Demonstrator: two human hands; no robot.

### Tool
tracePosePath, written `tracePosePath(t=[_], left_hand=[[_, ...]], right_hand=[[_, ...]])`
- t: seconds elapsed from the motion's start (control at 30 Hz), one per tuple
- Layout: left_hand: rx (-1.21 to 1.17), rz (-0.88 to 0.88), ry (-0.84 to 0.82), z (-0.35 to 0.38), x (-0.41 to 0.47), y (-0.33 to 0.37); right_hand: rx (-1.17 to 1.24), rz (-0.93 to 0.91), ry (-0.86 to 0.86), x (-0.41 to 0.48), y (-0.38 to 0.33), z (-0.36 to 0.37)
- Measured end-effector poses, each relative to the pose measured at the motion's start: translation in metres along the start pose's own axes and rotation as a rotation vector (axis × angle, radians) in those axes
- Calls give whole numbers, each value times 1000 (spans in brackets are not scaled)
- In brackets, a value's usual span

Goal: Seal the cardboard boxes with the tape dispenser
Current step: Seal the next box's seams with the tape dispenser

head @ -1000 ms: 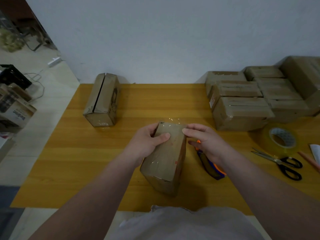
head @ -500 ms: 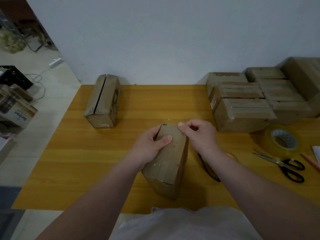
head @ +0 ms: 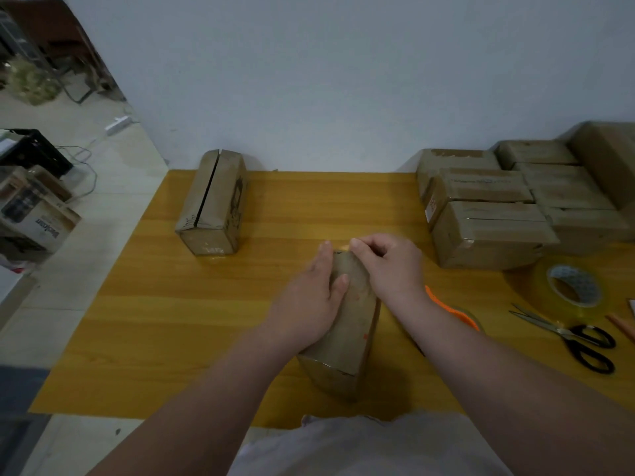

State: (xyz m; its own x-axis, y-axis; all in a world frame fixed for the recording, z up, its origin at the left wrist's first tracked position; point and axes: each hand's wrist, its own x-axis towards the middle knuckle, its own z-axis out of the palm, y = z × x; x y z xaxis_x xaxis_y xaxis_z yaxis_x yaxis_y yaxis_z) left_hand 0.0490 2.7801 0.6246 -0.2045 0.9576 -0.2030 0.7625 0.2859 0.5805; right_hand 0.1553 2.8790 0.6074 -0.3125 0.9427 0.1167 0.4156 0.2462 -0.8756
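left hand (head: pixel 309 304) clasps the small brown cardboard box (head: pixel 354 324), front-centre on the yellow wooden table (head: pixel 171 321); right hand (head: pixel 388 266), fingers curled, pinches its far end. we advise firm, flat pressure there, the box held steady.

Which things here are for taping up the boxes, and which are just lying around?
For the job:
- held box, gripped by the left hand and right hand
- tape dispenser, partly hidden behind the right arm
- split-top box, far left
- stack of boxes, right

Just lying about:
- tape roll
- scissors
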Motion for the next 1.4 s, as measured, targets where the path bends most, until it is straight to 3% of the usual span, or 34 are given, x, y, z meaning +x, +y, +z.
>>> tracePosePath(t=[0.3, 0.67, 0.73, 0.83, 1.07, 1.23, 1.4], left_hand=[[309, 32, -13, 3, -6, 6], [409, 200, -31, -6, -13, -2], [405, 209, -7, -5, -13, -6], [380, 225, 20, -4, -14, -9], [277, 350, 191, 4, -12, -12], [165, 481, 419, 13, -14, -20], [90, 535, 522, 13, -15, -21]], right_hand=[[69, 63, 73, -2, 1, 7], [213, 208, 128, -2, -1, 6], [299, 278, 43, 0, -5, 0], [392, 364, -258, 3, -6, -17], [469, 345, -664, 5, 10, -47], [43, 110, -793, 5, 8, -52], [-389, -219, -881, 14, 4, -55]])
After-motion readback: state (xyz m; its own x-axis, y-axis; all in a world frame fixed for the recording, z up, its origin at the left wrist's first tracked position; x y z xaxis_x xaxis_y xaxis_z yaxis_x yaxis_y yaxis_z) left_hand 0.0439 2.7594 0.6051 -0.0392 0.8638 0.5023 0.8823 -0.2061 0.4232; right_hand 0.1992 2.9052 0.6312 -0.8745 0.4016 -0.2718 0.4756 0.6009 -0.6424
